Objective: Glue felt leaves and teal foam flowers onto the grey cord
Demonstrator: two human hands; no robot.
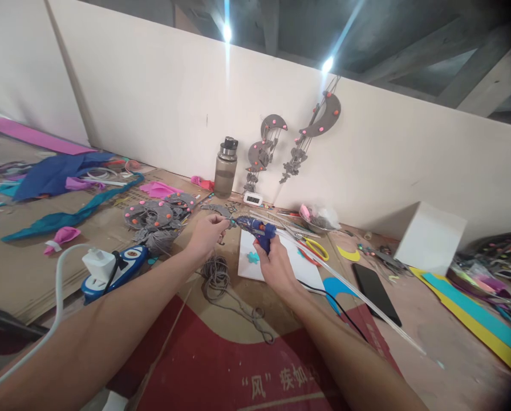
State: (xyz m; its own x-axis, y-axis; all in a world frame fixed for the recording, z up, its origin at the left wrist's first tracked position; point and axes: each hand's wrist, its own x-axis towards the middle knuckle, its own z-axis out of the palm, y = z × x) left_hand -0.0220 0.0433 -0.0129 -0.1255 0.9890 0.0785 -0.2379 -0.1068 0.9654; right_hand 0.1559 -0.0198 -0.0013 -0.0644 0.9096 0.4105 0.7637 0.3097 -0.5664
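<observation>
My right hand [276,264] is wrapped round the handle of a blue hot glue gun [266,233], its nozzle pointing left. A long clear glue stick [358,294] trails from the gun's back toward the lower right. The fingers of my left hand [208,233] are pinched right by the nozzle; what they hold is too small to make out. Just behind those fingers lies a grey felt crescent [216,211]. Below the hands, a loose bundle of grey yarn [216,277] rests on the cardboard. White paper [247,267] with teal flower shapes lies under the glue gun.
A blue power strip [133,262] with a white plug sits at left, near grey crescents [153,214] dotted with pompoms. Scissors [316,249], a black phone [376,294] and coloured felt strips [473,308] lie right. A water bottle [225,171] stands by the wall.
</observation>
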